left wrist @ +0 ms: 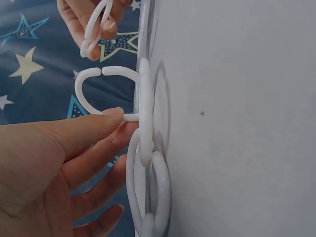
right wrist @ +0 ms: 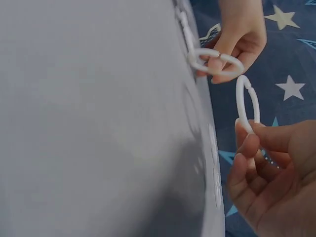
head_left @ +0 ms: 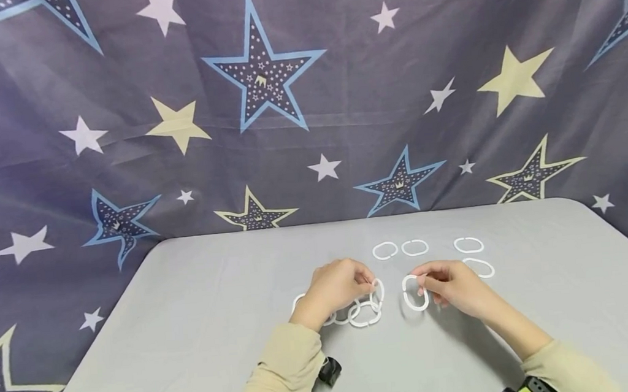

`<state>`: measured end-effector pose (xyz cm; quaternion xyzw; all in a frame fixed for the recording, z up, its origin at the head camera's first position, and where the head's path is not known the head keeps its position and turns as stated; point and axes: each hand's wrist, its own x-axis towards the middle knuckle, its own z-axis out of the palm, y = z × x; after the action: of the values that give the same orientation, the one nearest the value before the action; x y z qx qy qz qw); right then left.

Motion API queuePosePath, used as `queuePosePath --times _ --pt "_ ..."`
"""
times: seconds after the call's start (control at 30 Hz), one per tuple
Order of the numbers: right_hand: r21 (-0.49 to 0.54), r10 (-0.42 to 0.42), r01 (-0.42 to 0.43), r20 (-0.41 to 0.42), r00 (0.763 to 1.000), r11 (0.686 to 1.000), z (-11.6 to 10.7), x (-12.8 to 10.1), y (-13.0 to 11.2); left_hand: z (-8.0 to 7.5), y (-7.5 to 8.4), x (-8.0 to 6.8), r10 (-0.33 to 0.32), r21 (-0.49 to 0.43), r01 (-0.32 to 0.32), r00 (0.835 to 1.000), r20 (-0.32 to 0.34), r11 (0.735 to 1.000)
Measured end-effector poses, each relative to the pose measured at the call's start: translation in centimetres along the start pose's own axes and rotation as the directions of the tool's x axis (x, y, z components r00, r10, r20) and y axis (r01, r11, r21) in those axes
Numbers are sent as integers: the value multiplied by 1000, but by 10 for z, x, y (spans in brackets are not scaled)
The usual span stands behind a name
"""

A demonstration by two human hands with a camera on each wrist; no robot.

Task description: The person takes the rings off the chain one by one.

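My left hand [head_left: 339,287] pinches the end link of a white plastic chain [head_left: 366,323] between thumb and fingertips. That end link [left wrist: 88,101] is held up, with a small gap in its side facing the other hand. Linked to it, the rest of the chain trails left over the table, partly hidden behind the left hand. A loose white oval link [head_left: 405,293] is pinched by my right hand [head_left: 454,284], upright and a short way right of the chain's end. In the right wrist view, the gap of this loose link [right wrist: 241,101] shows near its top.
Two loose white links [head_left: 386,250] lie side by side beyond the hands on the grey table [head_left: 200,291]. Another pair of links [head_left: 468,245] lies farther right, the nearer one partly behind the right hand. A star-patterned cloth [head_left: 331,127] hangs behind the table.
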<state>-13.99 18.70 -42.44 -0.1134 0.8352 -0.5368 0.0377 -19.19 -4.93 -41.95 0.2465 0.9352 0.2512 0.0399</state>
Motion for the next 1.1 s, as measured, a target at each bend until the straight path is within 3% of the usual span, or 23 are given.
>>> queuePosePath --times 0.4,0.83,1.1 --pt "-181 -174 180 50 983 967 -21 15 0 1 1 2 7 16 -6 1000 -4 1000" --pt "-369 -224 225 46 973 902 -38 35 2 1 3 2 -13 25 13 1000 18 1000" --pt "-375 -182 186 46 982 908 -48 47 2 1 3 1 -13 31 13 1000 14 999"
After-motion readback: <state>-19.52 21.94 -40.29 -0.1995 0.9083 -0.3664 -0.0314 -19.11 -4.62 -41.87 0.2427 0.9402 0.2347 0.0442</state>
